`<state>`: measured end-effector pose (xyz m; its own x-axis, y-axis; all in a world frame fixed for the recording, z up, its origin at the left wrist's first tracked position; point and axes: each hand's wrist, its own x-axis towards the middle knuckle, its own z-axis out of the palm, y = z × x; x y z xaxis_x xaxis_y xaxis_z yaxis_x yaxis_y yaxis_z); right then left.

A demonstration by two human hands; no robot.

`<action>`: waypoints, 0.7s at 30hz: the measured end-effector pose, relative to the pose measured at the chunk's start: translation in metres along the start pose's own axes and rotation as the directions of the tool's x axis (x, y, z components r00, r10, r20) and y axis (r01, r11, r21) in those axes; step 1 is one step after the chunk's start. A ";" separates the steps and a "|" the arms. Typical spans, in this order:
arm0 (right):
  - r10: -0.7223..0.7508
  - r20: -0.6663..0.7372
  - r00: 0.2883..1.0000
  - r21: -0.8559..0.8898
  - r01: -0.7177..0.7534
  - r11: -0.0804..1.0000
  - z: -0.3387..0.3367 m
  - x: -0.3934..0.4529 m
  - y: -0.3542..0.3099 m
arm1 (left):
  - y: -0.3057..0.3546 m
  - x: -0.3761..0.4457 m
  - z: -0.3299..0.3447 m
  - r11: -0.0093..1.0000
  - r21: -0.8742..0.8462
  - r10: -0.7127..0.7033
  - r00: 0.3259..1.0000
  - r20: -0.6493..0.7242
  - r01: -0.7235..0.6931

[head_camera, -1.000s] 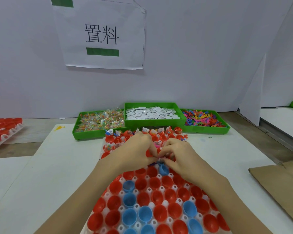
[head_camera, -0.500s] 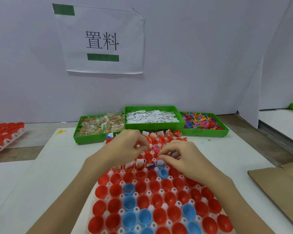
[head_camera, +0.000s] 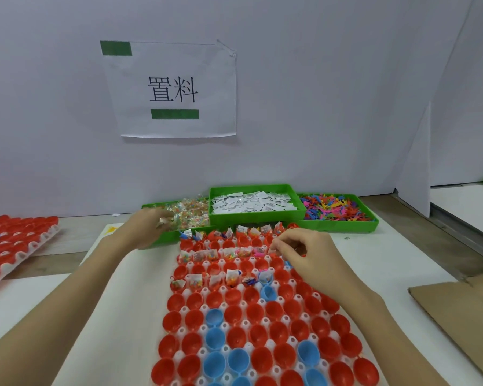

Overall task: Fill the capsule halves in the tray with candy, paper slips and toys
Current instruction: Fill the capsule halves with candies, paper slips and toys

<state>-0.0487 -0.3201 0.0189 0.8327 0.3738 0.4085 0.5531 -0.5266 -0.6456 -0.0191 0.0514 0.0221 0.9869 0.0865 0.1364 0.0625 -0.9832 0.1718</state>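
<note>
Head view: two hands over a tray [head_camera: 188,310] of red and blue capsule halves [head_camera: 273,310], lower centre.
Left hand [head_camera: 148,227] reaches into the candy bin [head_camera: 190,213], fingers curled among blurred wrappers; whether it grips one is unclear. Right hand [head_camera: 304,252] hovers with fingertips pinched, contents hidden. Paper slips bin [head_camera: 253,204] and toy bin [head_camera: 335,208] sit behind; cardboard [head_camera: 457,307] lies lower right; a second tray [head_camera: 14,243] sits at left.

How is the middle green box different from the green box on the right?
The middle green box holds white paper slips; the right green box holds many-coloured toys. The middle green box stands higher, its rims overlapping its neighbours, while the right green box sits lower. Both are green, shallow and behind the capsule tray.
</note>
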 end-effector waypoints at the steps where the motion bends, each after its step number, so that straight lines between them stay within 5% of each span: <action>1: -0.001 0.000 1.000 0.002 0.001 1.000 0.000 0.000 0.000 | -0.004 0.002 -0.001 1.000 0.000 0.023 0.999 0.047 -0.023; 12: -0.009 0.014 1.000 -0.008 0.009 1.000 -0.001 0.000 0.001 | -0.001 0.017 0.000 0.994 0.095 0.047 0.997 0.053 -0.052; 21: -0.020 -0.003 1.000 -0.005 0.020 1.000 -0.002 0.001 0.002 | 0.007 -0.002 0.002 0.994 0.099 -0.033 0.975 -0.221 0.056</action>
<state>-0.0468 -0.3226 0.0190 0.8216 0.3823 0.4230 0.5697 -0.5229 -0.6340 -0.0205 0.0443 0.0208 0.9268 0.1526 0.3431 0.1322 -0.9878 0.0822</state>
